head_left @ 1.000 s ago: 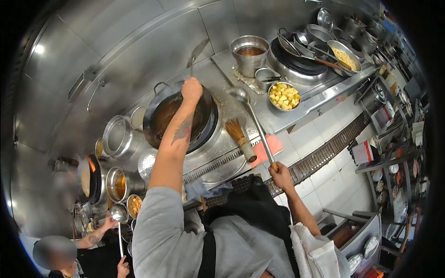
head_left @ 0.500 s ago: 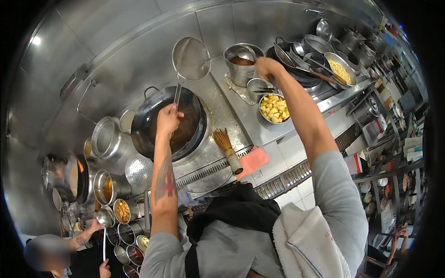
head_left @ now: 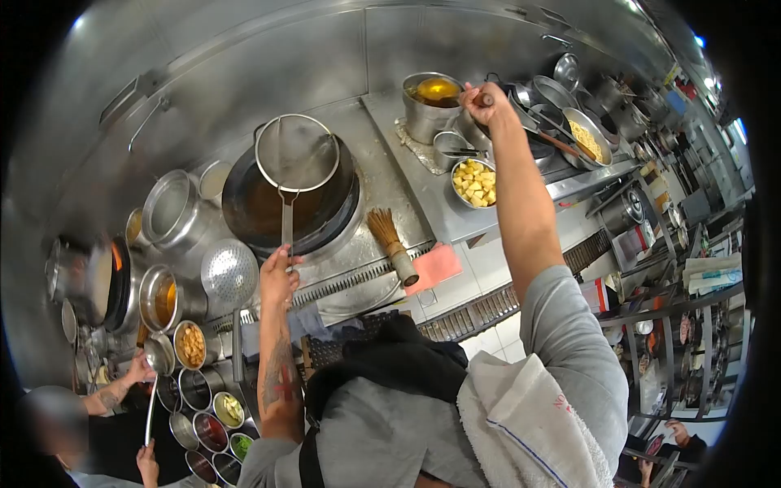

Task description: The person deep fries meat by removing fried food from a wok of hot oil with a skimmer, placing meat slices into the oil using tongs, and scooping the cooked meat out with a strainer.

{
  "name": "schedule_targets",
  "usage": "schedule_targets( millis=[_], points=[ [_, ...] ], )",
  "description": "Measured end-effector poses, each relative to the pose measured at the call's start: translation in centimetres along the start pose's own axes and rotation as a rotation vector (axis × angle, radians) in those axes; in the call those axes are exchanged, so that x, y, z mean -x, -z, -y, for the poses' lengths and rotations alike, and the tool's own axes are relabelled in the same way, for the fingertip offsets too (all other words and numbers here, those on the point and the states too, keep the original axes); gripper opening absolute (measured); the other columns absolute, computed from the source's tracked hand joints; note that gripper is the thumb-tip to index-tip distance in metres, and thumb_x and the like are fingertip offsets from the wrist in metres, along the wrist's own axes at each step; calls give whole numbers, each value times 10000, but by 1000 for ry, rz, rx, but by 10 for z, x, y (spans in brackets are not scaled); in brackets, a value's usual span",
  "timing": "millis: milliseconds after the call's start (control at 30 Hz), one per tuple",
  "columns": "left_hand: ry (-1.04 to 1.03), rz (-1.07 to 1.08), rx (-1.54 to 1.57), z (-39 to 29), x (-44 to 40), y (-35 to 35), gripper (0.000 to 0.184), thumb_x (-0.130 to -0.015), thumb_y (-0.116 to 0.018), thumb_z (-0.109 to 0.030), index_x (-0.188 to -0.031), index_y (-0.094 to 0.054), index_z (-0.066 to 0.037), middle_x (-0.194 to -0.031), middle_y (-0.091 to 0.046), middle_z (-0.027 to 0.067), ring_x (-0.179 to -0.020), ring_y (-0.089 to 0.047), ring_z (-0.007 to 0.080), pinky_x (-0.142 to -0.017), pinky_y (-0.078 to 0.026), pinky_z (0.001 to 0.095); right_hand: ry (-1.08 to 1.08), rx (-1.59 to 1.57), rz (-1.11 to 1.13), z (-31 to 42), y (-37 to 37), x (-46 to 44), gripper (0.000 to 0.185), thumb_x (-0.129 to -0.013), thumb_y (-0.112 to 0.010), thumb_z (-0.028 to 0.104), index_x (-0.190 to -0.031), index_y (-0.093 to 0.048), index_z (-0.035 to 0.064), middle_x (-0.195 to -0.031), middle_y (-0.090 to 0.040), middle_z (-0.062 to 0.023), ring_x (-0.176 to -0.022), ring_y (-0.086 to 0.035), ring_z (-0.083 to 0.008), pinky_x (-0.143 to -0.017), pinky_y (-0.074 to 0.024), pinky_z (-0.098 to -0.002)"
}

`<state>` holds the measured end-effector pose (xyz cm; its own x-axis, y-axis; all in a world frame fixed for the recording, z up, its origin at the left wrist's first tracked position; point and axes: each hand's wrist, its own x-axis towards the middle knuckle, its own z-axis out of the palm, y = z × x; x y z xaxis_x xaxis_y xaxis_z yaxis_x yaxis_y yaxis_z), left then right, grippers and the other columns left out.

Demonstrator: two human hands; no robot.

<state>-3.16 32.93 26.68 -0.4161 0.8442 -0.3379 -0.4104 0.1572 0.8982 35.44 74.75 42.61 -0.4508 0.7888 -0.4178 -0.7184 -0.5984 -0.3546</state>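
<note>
And here the left hand (head_left: 278, 278) grips the round steel-mesh strainer (head_left: 297, 154) over the black metal wok (head_left: 237, 199), while the right (head_left: 486, 106) wraps snugly round a wooden-handled steel ladle (head_left: 486, 100) beside the silvery amber-filled pot (head_left: 427, 126).

A round fine-mesh strainer (head_left: 298, 152) is held over the dark wok (head_left: 241, 195), and a wooden-ended ladle (head_left: 485, 100), filled with amber liquid (head_left: 438, 88), is held at the mouth of the steel pot (head_left: 429, 124).

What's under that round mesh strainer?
A wok, its dark wall and brownish inside showing around the strainer, held in the left hand. The strainer veils details directly beneath; I can't make those out.
</note>
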Motion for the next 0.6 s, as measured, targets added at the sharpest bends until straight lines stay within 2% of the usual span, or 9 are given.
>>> schedule_targets(
  millis=[100, 267, 300, 400, 567, 600],
  points=[
    [27, 8, 109, 14, -2, 6, 315, -984, -494, -234, -1223, -498, -30, -811, -607, 103, -444, -343, 57, -377, -271, 195, 79, 216, -33, -19, -37, 37, 182, -851, -322, -55, -985, -442, -28, -695, -419, -76, -518, -440, -131, -428, -420, -216],
    [73, 56, 200, 21, -13, 11, 290, -980, -502, -231, -1187, -508, -29, -855, -597, 127, -465, -343, 59, -375, -265, 187, -11, 265, 89, -68, -70, 88, 239, -895, -352, -66, -1097, -425, 38, -776, -408, -84, -544, -423, -99, -425, -412, -193],
    [73, 52, 201, 18, -15, 11, 290, -980, -502, -231, -1187, -508, -29, -855, -597, 127, -465, -343, 59, -375, -265, 187, -14, 265, 89, -81, -70, 96, 239, -895, -352, -66, -1097, -425, 38, -776, -408, -84, -544, -423, -99, -425, -412, -193],
    [94, 73, 244, 11, -12, 9, 226, -990, -468, -206, -1137, -494, -37, -795, -593, 105, -454, -338, 63, -373, -281, 195, -93, 212, 277, -124, -60, 114, 278, -863, -368, -102, -1111, -399, 19, -822, -405, -107, -556, -424, -95, -423, -404, -186],
    [94, 25, 218, -10, 13, 15, 210, -986, -462, -173, -1140, -481, -31, -814, -578, 115, -453, -335, 62, -369, -269, 201, -279, 28, 319, -228, -23, 120, 232, -852, -406, -62, -1068, -441, 17, -818, -438, -104, -543, -438, -82, -411, -398, -172],
    [99, 10, 199, -10, 19, 21, 205, -985, -461, -163, -1138, -480, -28, -820, -572, 119, -451, -332, 61, -368, -265, 202, -285, 83, 294, -248, -11, 114, 236, -854, -410, -51, -1074, -448, 26, -805, -455, -98, -532, -431, -80, -410, -387, -169]
  ],
)
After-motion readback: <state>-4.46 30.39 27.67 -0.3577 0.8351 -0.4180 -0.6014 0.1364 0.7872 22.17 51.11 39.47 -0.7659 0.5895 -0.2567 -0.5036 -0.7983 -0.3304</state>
